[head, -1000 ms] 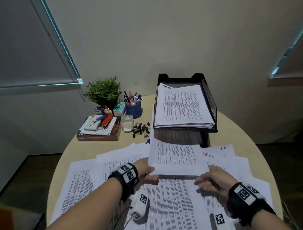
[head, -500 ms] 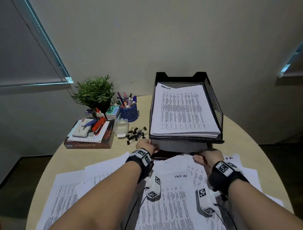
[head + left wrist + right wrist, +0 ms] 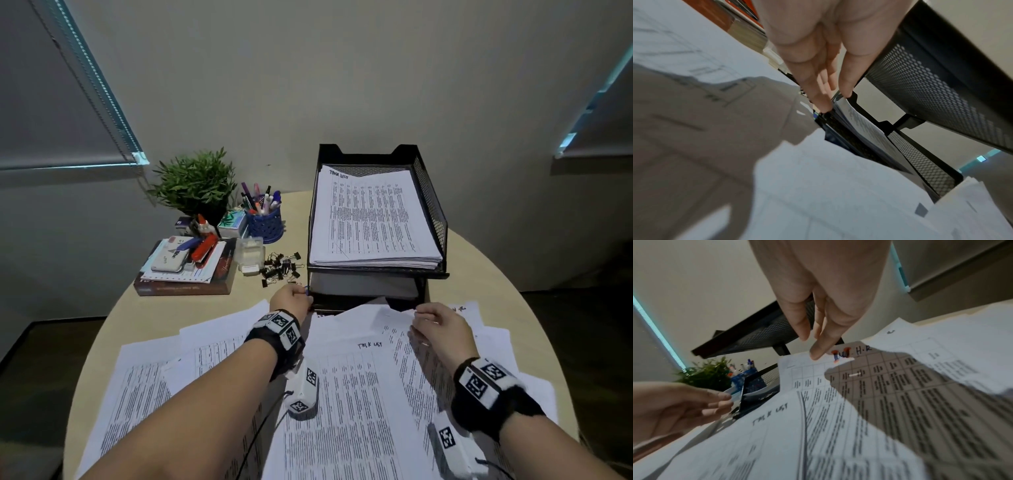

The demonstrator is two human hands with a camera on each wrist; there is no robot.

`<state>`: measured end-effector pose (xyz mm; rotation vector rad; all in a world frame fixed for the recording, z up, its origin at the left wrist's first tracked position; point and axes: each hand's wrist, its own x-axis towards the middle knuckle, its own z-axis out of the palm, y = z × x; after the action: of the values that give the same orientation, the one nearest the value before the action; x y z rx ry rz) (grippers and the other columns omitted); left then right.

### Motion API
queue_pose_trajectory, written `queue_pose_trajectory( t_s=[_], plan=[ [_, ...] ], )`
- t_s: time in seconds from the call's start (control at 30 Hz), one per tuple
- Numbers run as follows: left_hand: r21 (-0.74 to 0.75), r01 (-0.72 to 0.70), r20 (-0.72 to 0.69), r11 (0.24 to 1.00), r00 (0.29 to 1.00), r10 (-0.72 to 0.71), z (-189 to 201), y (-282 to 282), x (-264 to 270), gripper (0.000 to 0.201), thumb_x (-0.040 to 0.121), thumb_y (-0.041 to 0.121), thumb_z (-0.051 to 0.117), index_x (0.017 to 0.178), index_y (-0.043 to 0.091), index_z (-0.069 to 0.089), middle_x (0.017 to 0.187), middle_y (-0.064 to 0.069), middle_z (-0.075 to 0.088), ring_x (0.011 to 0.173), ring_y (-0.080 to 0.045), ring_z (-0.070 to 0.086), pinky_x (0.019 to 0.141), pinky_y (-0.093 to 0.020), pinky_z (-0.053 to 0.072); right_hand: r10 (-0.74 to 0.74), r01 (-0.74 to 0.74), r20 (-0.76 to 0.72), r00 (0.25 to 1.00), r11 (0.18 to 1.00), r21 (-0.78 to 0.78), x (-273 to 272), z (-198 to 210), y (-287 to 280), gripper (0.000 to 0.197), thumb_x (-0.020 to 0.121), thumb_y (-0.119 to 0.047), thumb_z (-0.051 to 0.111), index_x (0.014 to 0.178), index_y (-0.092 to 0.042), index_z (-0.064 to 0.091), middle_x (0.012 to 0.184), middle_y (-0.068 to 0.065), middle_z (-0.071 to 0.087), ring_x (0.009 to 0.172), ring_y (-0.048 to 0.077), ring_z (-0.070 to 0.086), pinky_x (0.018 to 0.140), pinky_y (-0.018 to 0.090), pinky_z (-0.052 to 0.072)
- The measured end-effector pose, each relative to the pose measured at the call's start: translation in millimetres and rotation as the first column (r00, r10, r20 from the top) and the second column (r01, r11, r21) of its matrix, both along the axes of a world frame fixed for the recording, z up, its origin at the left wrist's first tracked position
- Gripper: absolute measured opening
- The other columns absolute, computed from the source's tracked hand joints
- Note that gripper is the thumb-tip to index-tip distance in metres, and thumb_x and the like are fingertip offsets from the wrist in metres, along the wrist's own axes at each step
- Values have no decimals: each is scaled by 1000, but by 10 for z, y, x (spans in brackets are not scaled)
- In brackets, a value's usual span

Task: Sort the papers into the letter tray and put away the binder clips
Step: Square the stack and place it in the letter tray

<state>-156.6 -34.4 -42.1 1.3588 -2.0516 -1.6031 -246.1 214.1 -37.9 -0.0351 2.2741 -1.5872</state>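
Right now the left hand [image 3: 291,301] is at the front-left corner of the letter tray's [image 3: 430,202] lower tier, fingers [image 3: 822,104] straight and pressed together, tips on the edge of the papers inside it [image 3: 861,128]. Head view hides the fingertips behind the knuckles; wrist cam shows no curl round anything. The right hand [image 3: 438,329] is lower and nearer, w/ thumb and forefinger [image 3: 818,352] meeting on the top edge of a loose sheet [image 3: 838,386] marked "H.R" — looks like a light pinch, but blur makes it hard to be sure how firmly.

Top tier holds a thick stack headed "Task List" [image 3: 371,219]. Lower tier's contents are mostly hidden under the top tier; only a front edge shows. More printed sheets [image 3: 349,404] cover the near half of the round table [image 3: 479,267], overlapping, some cut off by the frame bottom.

Binder clips [image 3: 281,267] lie in a loose pile on the table just left of the tray, beside a small clear box [image 3: 251,253]. Further left: a book stack w/ stationery on top [image 3: 188,270], blue pen cup [image 3: 265,222], potted plant [image 3: 195,181]. Individual clips too small to count.
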Motion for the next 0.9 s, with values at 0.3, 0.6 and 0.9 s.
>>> queue_pose_trajectory(
  t_s=[0.3,0.6,0.9],
  plan=[
    [-235,406,241,883,905,-351,-90,333,997,22,85,20,64,105,11,64,103,-3,63,98,-20,61,85,-26,47,207,-195,-17,978,944,265,783,-106,564,21,86,-11,65,105,-15,57,103,7,62,95,26,59,69,24,43],
    [-254,456,404,853,851,-335,-344,306,1905,73,82,45,64,142,15,35,154,-2,21,142,-19,21,117,-32,19,199,-194,14,980,934,299,1264,-301,744,35,84,-10,67,116,-14,54,115,7,58,103,21,53,85,26,39],
    [-252,605,512,755,745,-426,-278,398,2010,77,76,56,64,140,27,33,157,0,9,146,-20,7,119,-43,7,206,-227,110,972,944,239,1488,-130,478,55,85,-24,68,131,-2,49,124,7,56,115,20,54,95,28,37]
  ],
)
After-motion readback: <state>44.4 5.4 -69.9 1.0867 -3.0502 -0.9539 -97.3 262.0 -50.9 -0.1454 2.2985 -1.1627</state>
